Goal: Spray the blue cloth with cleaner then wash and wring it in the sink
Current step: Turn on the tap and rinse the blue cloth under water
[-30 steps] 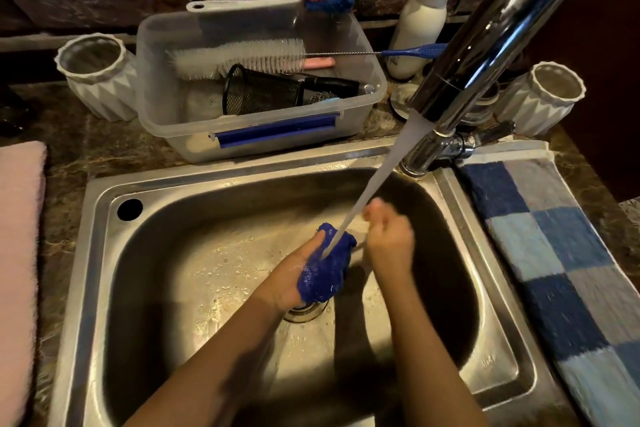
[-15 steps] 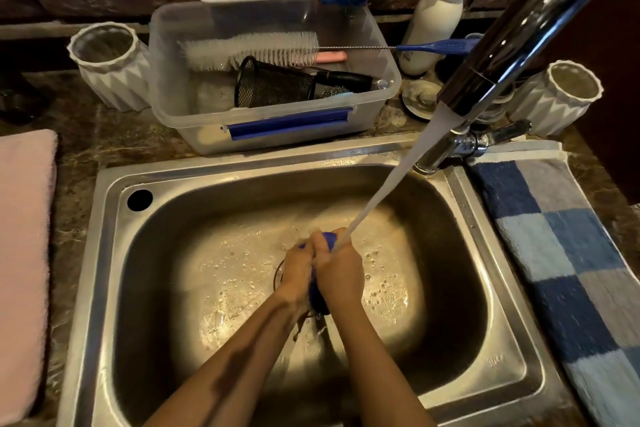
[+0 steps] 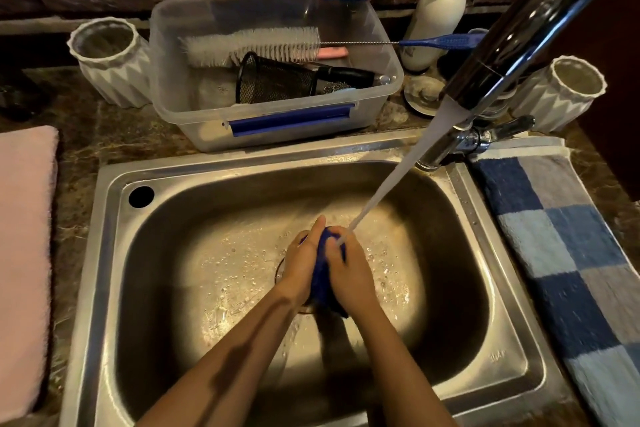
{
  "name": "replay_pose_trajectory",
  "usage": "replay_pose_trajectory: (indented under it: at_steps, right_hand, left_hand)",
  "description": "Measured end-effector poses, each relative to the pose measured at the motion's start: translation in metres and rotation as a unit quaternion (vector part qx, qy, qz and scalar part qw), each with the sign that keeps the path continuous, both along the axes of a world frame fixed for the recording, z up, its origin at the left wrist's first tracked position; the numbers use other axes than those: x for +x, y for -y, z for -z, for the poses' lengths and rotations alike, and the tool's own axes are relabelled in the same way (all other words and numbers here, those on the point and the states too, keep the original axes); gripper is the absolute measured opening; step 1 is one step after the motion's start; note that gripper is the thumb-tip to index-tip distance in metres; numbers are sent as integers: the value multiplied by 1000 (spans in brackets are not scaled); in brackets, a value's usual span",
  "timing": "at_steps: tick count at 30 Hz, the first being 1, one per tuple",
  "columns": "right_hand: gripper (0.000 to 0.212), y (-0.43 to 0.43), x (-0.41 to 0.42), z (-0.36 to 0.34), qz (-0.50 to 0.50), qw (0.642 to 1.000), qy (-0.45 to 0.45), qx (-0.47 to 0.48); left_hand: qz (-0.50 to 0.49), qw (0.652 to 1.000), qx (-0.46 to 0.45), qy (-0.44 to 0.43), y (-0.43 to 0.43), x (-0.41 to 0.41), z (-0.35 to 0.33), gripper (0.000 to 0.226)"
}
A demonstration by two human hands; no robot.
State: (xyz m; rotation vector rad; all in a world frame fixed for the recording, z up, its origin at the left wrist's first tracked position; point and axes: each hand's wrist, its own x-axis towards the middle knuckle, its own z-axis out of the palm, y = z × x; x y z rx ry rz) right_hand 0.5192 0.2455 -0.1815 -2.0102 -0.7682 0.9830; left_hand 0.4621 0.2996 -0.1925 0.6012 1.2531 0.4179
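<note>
The blue cloth (image 3: 323,270) is bunched into a wad over the drain of the steel sink (image 3: 114,288). My left hand (image 3: 301,262) presses it from the left and my right hand (image 3: 348,270) from the right, so only a strip of cloth shows between the palms. Water runs from the chrome faucet (image 3: 519,31) in a slanted stream (image 3: 398,173) and lands on the top of the cloth at my right fingers. The basin floor around the hands is wet with droplets.
A clear plastic tub (image 3: 277,125) with a bottle brush, a mesh cup and tools stands behind the sink. White ribbed cups (image 3: 110,62) (image 3: 561,94) stand at either side, a white pump bottle (image 3: 436,14) at the back. A blue checked towel (image 3: 571,253) lies right, a pink towel (image 3: 24,253) left.
A second ago my left hand held the cloth under the stream with the right hand beside it. Both hands have since closed together around it and rubbed over the drain.
</note>
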Motion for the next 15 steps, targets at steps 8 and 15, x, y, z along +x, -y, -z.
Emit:
replay_pose_trajectory:
  at_steps: [8, 15]
  right_hand:
    - [43, -25, -7, -8, 96, 987, 98, -86]
    - [37, -26, 22, 6, 113, 990, -9, -82]
  left_hand:
    - [-27, 991, -103, 87, 12, -1, -9, 40]
    - [-46, 996, -72, 26, 14, -7, -13, 37]
